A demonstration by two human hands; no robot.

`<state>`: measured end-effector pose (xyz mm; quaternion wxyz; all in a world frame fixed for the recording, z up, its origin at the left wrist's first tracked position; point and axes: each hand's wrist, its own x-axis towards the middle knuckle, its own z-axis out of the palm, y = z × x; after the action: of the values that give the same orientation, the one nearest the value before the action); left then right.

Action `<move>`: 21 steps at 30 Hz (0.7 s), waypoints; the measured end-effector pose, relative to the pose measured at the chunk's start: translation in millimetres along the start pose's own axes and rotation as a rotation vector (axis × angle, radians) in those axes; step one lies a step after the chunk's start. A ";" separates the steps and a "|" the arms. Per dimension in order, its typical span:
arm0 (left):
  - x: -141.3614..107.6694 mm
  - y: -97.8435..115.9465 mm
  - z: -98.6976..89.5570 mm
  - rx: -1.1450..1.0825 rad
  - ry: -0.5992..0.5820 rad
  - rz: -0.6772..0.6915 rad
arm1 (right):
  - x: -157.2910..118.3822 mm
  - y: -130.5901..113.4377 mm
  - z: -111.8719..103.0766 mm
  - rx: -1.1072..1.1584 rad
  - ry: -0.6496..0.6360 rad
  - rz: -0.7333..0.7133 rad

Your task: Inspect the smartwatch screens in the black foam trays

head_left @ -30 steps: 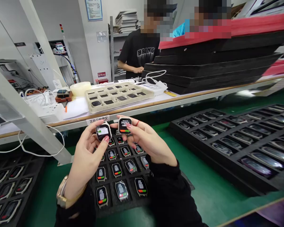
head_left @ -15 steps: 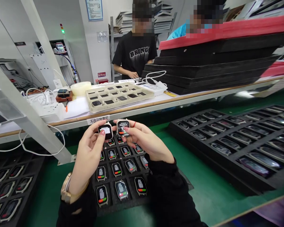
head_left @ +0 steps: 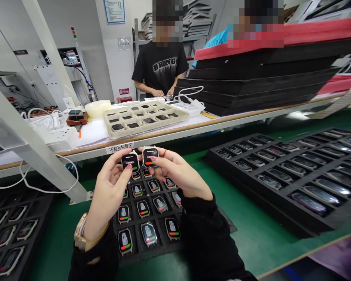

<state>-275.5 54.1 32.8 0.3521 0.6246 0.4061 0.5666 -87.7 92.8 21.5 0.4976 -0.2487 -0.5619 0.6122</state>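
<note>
My left hand [head_left: 112, 187] is closed around a smartwatch body [head_left: 130, 159], its thumb on the lower part of the lit screen. Beside it, my right hand [head_left: 178, 171] grips a second watch [head_left: 149, 156], thumb touching the screen's right side. Both screens are dark with small text and coloured buttons at the bottom. Below the hands lies a black foam tray [head_left: 136, 222] with several lit watches in its slots, showing red and green bars. The tray's upper part is partly hidden by my hands.
Black trays of watches lie at right [head_left: 269, 203] and left [head_left: 43, 203]. Ahead, a shelf edge [head_left: 210, 127] carries a beige tray [head_left: 146, 130] and stacked black foam [head_left: 216, 82]. A slanted metal post [head_left: 51, 160] stands left. Two people are behind the shelf.
The left watch's screen went from a white block to dark with a small button; the right one's text also changed. Both thumbs shifted slightly. The person in black now has both hands showing.
</note>
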 end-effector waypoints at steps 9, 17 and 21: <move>1.9 1.1 1.3 -0.012 0.055 -0.015 | -0.1 -0.1 1.5 0.008 0.006 -0.012; -1.0 -2.3 -1.4 0.000 0.066 0.012 | -14.1 -11.6 7.7 -0.109 0.034 -0.075; -1.7 1.9 -8.1 -0.014 0.132 0.036 | -48.6 -27.8 24.7 -0.437 -0.010 -0.370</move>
<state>-283.4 51.5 34.7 0.3188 0.5905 0.4132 0.6156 -81.4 35.2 41.1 0.5326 -0.2405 -0.7188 0.3765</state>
